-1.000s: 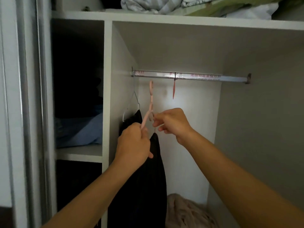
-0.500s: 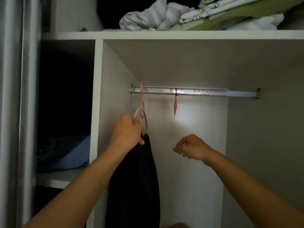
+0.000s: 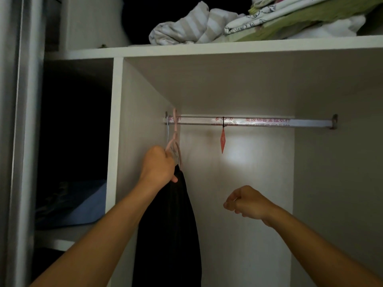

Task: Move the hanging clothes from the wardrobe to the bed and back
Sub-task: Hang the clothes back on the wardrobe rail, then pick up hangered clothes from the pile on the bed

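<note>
A black garment (image 3: 172,235) hangs from a pink hanger (image 3: 175,139) whose hook sits over the far left end of the silver wardrobe rail (image 3: 259,122). My left hand (image 3: 158,165) is closed around the hanger's shoulder just above the garment. A thin pale blue hanger hook (image 3: 168,132) shows right beside the pink one. My right hand (image 3: 246,201) hovers lower and to the right, fingers curled loosely, holding nothing, apart from the garment.
A small red tag (image 3: 222,140) dangles from the middle of the rail. Folded bedding (image 3: 259,21) is piled on the top shelf. The left compartment holds a blue folded item (image 3: 76,201) on a shelf. A sliding door frame (image 3: 22,141) stands at far left.
The pink hanger with the black garment went up and its hook now sits over the rail. My right hand let go of it and dropped down to the right.
</note>
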The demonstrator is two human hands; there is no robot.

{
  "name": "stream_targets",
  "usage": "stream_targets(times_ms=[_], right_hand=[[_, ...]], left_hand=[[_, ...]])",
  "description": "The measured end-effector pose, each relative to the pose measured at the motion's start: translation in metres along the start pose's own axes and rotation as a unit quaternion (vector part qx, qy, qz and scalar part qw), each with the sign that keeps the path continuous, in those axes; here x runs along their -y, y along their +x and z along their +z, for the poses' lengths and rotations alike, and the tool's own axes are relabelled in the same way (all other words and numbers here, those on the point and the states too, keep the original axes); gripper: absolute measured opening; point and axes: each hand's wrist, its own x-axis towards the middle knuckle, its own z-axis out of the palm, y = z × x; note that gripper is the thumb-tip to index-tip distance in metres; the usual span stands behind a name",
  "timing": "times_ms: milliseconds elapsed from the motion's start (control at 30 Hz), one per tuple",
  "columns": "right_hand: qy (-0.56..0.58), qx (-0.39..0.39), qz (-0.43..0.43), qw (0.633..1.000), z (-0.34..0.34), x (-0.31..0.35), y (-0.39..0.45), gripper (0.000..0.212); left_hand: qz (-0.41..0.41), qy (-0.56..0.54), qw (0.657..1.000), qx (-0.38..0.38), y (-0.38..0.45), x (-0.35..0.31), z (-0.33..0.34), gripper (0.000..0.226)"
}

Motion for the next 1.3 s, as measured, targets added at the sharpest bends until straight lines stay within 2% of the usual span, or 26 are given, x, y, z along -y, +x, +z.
stream_targets(times_ms=[367,467,533,600,667,733,800,867,900,967,1033,1100,1167,1300], right_hand=[[-0.015,0.011,0.007,1.0,0.011,-0.006,-0.006,0.025],[-0.012,0.019,0.013,1.0,0.013,-0.011,-0.012,0.024],[-0.01,0.025,0.015,1.0,0.014,-0.015,-0.016,0.025],[-0.007,0.03,0.019,0.999,0.013,-0.018,-0.019,0.024],[-0.012,0.033,0.024,0.999,0.012,-0.022,-0.025,0.025],[-0.022,0.037,0.028,0.999,0.009,-0.027,-0.034,0.026],[-0.028,0.035,0.03,0.999,0.005,-0.034,-0.043,0.025],[-0.034,0.029,0.036,0.998,0.001,-0.041,-0.054,0.023],[-0.042,0.025,0.038,0.998,-0.001,-0.044,-0.061,0.021],[-0.067,0.014,0.042,0.997,-0.005,-0.05,-0.075,0.02],[-0.089,0.006,0.052,0.995,-0.008,-0.053,-0.093,0.023],[-0.112,-0.001,0.064,0.992,-0.009,-0.054,-0.114,0.029],[-0.143,-0.003,0.078,0.987,-0.009,-0.054,-0.138,0.033],[-0.199,-0.038,0.121,0.972,0.001,-0.063,-0.192,0.03]], left_hand=[[-0.004,0.049,0.999,0.005,0.0,0.021,-0.001,0.032],[0.037,0.131,0.99,-0.026,-0.01,0.021,-0.007,0.02],[0.091,0.207,0.973,-0.045,-0.026,0.018,-0.009,0.014],[0.141,0.293,0.945,-0.034,-0.047,0.016,-0.004,0.035],[0.183,0.409,0.894,-0.028,-0.065,0.018,0.007,0.053],[0.209,0.474,0.855,-0.015,-0.078,0.021,0.018,0.063],[0.242,0.496,0.834,-0.018,-0.087,0.025,0.027,0.062],[0.268,0.498,0.825,-0.014,-0.093,0.028,0.037,0.052],[0.269,0.489,0.83,0.006,-0.096,0.029,0.042,0.05],[0.265,0.423,0.863,0.078,-0.103,0.033,0.051,0.048],[0.283,0.32,0.889,0.164,-0.113,0.038,0.06,0.045],[0.278,0.203,0.899,0.269,-0.126,0.04,0.067,0.047],[0.251,0.125,0.893,0.351,-0.138,0.041,0.074,0.051],[0.241,0.095,0.86,0.439,-0.159,0.049,0.094,0.061]])
